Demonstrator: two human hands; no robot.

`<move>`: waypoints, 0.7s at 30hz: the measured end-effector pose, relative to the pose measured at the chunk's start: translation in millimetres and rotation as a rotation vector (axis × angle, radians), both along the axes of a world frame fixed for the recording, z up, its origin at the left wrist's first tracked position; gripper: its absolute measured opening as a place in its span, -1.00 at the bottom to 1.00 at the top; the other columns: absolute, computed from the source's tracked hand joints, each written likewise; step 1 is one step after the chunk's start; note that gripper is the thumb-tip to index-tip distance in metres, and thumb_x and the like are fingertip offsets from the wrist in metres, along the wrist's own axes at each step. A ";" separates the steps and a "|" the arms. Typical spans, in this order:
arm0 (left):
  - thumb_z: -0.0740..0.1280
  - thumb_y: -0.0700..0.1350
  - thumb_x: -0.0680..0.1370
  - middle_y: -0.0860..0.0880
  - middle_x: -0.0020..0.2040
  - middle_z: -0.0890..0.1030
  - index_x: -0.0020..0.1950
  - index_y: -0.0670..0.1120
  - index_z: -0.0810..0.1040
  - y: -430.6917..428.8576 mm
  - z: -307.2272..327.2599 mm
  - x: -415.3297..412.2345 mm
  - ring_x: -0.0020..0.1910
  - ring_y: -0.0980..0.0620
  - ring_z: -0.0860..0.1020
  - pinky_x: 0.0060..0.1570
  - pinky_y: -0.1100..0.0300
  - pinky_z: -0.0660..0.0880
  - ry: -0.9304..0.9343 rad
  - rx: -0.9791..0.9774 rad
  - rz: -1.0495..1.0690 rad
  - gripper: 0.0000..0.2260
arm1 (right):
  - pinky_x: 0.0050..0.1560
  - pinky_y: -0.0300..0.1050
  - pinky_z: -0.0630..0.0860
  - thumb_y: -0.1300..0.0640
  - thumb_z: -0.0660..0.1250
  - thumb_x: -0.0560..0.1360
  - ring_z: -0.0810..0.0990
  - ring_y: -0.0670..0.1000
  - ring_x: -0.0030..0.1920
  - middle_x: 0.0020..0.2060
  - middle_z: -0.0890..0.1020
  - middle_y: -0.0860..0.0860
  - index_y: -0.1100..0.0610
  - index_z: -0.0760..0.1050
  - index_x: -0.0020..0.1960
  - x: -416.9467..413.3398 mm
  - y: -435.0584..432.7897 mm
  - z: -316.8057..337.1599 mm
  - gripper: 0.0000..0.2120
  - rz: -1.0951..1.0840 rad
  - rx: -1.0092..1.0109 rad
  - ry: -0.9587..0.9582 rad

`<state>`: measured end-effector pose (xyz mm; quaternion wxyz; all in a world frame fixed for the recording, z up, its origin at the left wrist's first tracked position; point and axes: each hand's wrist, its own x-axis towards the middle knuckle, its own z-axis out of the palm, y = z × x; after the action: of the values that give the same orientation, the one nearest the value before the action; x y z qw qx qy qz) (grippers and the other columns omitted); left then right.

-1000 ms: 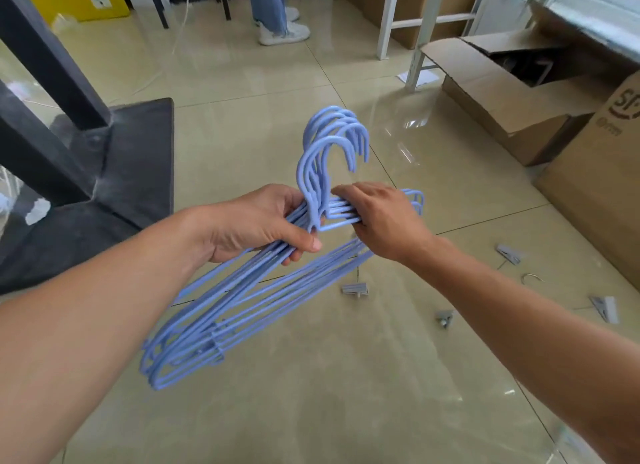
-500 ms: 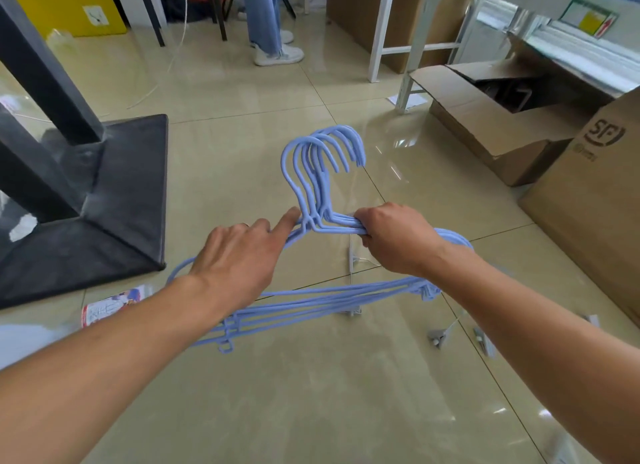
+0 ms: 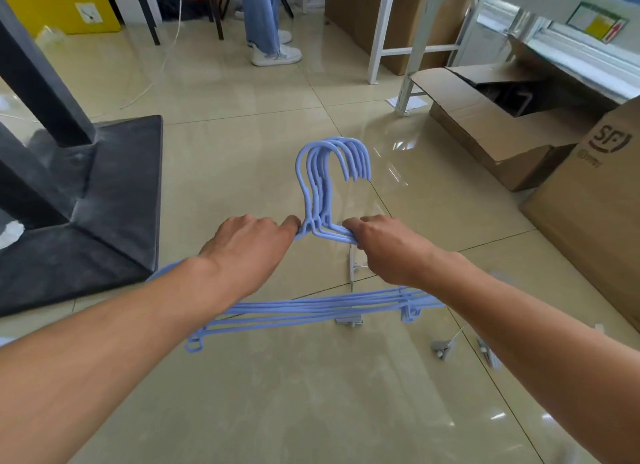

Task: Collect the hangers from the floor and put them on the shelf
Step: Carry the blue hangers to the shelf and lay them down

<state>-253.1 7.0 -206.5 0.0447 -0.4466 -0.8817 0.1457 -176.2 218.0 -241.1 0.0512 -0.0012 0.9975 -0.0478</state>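
Head view: a stack of light-blue plastic-coated clothes hangers (image 3: pixel 322 304) is held in the air above the glossy beige tiled floor (image 3: pixel 311 394), near the middle of the frame. Their curved hooks point toward 12 o'clock and their bottom bars lie bunched together toward 6 o'clock.

The left hand (image 3: pixel 252 249) is clamped around the hangers' left shoulder, just at the base of the hooks. The right hand (image 3: pixel 388 249) is closed in a fist on the right shoulder, directly across from it, with the hook necks between the two.

On the floor toward 5 o'clock lie a few small grey plastic clips (image 3: pixel 441 347), apart from the hangers. A dark grey metal stand base (image 3: pixel 114 193) sits at 9 o'clock. Brown cardboard boxes (image 3: pixel 595 200) stand at 3 o'clock, and an open one lies at 2 o'clock. At 12 o'clock a person's legs in blue jeans and white shoes (image 3: pixel 273 53) are seen.
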 end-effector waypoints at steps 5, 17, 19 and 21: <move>0.14 -0.38 0.43 0.00 -0.37 0.24 0.40 0.00 0.21 24.9 12.5 -26.9 -0.29 -0.19 0.39 -0.29 0.06 0.33 -0.038 -0.039 -0.057 -0.43 | -0.29 0.10 0.49 0.43 0.18 0.44 0.58 0.23 -0.25 -0.19 0.60 0.11 0.11 0.34 0.11 -9.5 16.1 -4.2 -0.66 -0.058 -0.001 0.032; 0.14 -0.39 0.44 -0.12 -0.13 0.53 0.44 -0.02 0.19 107.2 144.1 -44.1 -0.08 -0.25 0.58 -0.25 0.04 0.35 -0.271 -0.037 -0.066 -0.41 | -0.29 0.02 0.40 0.41 0.18 0.49 0.47 0.19 -0.28 -0.31 0.43 0.05 0.06 0.24 -0.08 -14.3 85.5 159.3 -0.73 -0.164 -0.003 -0.188; 0.14 -0.40 0.44 -0.13 -0.14 0.51 0.40 -0.05 0.22 121.5 189.9 -36.2 -0.07 -0.26 0.58 -0.26 0.04 0.35 -0.309 -0.040 -0.072 -0.44 | -0.30 -0.01 0.36 0.39 0.17 0.50 0.43 0.18 -0.31 -0.37 0.31 -0.02 0.07 0.26 -0.07 -5.3 97.9 211.6 -0.76 -0.177 0.003 -0.225; 0.14 -0.40 0.44 -0.15 -0.09 0.54 0.36 -0.06 0.26 136.5 242.1 -28.7 -0.04 -0.27 0.58 -0.26 0.04 0.33 -0.333 -0.055 -0.087 -0.48 | -0.38 -0.05 0.31 0.38 0.16 0.52 0.40 0.11 -0.38 -0.38 0.29 -0.03 0.09 0.30 -0.05 5.9 109.3 268.9 -0.80 -0.190 0.005 -0.265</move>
<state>-281.9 143.5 35.6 -0.1078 -0.5035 -0.8523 0.0915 -170.3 327.3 27.8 0.1778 0.0997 0.9777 -0.0498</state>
